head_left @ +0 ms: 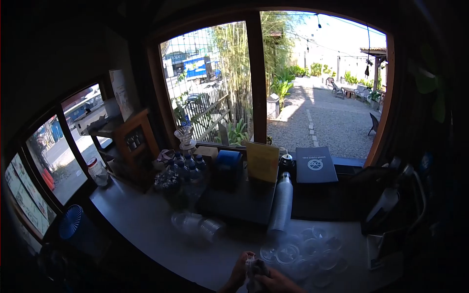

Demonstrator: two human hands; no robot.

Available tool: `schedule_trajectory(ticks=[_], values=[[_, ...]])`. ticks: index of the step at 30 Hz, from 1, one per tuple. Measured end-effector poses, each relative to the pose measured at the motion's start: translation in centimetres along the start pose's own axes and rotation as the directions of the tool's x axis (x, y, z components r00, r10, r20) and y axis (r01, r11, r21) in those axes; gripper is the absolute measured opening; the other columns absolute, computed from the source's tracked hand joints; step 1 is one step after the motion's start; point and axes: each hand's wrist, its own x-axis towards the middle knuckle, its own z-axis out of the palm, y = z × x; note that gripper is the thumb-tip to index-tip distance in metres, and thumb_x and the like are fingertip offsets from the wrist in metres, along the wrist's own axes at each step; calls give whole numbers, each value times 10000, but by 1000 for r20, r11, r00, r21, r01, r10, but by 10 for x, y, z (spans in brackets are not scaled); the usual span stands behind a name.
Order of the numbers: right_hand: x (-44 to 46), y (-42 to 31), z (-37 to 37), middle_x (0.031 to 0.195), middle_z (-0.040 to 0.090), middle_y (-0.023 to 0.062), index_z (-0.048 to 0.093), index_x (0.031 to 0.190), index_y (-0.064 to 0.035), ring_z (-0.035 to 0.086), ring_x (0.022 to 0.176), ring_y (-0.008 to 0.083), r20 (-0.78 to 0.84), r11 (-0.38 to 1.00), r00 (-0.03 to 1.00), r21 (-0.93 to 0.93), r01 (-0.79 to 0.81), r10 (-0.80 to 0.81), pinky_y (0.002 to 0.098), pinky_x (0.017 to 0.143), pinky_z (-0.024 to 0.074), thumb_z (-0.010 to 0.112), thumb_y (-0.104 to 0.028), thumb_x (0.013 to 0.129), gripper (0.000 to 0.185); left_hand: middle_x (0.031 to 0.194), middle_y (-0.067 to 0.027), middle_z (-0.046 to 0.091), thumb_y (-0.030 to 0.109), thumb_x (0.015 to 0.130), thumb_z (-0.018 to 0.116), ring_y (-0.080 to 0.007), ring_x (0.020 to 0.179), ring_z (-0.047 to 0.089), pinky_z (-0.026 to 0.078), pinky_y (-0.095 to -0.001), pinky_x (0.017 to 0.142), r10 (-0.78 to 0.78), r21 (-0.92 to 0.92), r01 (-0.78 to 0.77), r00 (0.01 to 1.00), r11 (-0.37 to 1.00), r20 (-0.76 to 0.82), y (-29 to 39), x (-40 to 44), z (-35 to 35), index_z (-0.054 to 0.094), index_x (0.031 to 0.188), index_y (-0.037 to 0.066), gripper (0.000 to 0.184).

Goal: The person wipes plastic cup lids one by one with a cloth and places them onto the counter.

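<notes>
At the counter's near edge, my left hand (239,270) is closed round a small clear item (250,263), too dim to name. My right hand (273,280) presses against the same item from the right, its fingers bent together. Just beyond and to the right lie several clear round plastic lids (287,253), spread loosely on the counter (146,242). A long stack of clear cups (282,205) leans back behind the lids. Shorter cup stacks (211,228) lie on their sides to the left.
Bottles (191,168), a glass dripper (184,137), a yellow board (262,162) and a dark menu folder (316,165) stand by the window. A lidded jar (97,172) is at the left, a sink tap (421,200) at the right.
</notes>
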Motion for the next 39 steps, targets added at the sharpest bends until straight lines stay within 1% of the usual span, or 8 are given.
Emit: schedule_trajectory(ticks=[10, 14, 15, 16, 20, 21, 30, 39], values=[[-7, 13, -19, 747, 626, 16, 636, 924, -34, 584, 641, 116, -21, 991, 996, -102, -92, 90, 278, 560, 476, 573, -42, 907, 66, 965, -27, 570, 389, 1030, 383, -119, 847, 559, 493, -269, 758, 138, 71, -141, 990, 988, 34, 22, -23, 35, 542, 1168, 87, 369], [-5, 33, -27, 675, 589, -3, 628, 879, -35, 515, 531, 93, -122, 961, 991, -275, 14, -50, 264, 472, 414, 561, -67, 906, 79, 1034, -60, 574, 356, 1011, 463, -143, 927, 569, 492, -286, 820, 373, 514, -413, 909, 752, 185, 14, -11, 46, 491, 1232, 60, 370], [-10, 30, -35, 664, 580, -5, 630, 879, -38, 502, 516, 91, -178, 962, 984, -271, -22, -28, 260, 465, 405, 566, -84, 911, 85, 1032, -56, 539, 348, 1023, 399, -144, 922, 526, 443, -289, 831, -26, 240, -17, 984, 971, 174, 17, -17, 43, 510, 1141, 72, 319], [-17, 28, -39, 653, 571, -7, 632, 880, -40, 489, 500, 88, -234, 963, 972, -263, -58, -5, 255, 458, 396, 571, -100, 915, 92, 1032, -58, 538, 332, 1024, 395, -145, 918, 525, 442, -288, 827, 11, 275, -68, 979, 959, 204, 15, -19, 46, 505, 1140, 68, 309], [-30, 14, -52, 772, 642, 34, 632, 1039, -10, 576, 553, 122, -242, 958, 942, 224, -179, 233, 262, 509, 466, 576, -154, 936, 185, 1002, -80, 527, 261, 1027, 381, -153, 879, 510, 438, -305, 804, 154, 443, -266, 950, 856, 271, 10, -4, 53, 508, 1113, 38, 271], [-24, 64, -86, 965, 663, 83, 625, 1137, -7, 640, 851, 171, -175, 965, 956, 163, -207, 234, 319, 780, 519, 594, -275, 943, 332, 994, -86, 523, 256, 1026, 385, -157, 874, 507, 436, -312, 803, 159, 499, -276, 951, 821, 263, 17, 0, 53, 512, 1111, 35, 269], [-44, -14, -117, 999, 671, 113, 630, 1111, 32, 663, 896, 204, -651, 965, 758, 171, 199, -40, 320, 822, 528, 639, -146, 880, 292, 1224, -197, 488, 225, 971, 517, -332, 1149, 478, 363, -410, 1013, 454, 664, -621, 774, 416, 440, 12, 26, 48, 511, 1200, 0, 321], [-51, -26, -110, 1031, 657, 136, 595, 1130, 42, 664, 926, 233, -639, 939, 765, 212, 272, -78, 336, 838, 537, 616, -144, 894, 302, 871, -61, 605, 214, 940, 578, -150, 795, 573, 454, -290, 734, 302, 595, -356, 934, 721, 192, 67, 15, 21, 610, 1006, 24, 204]])
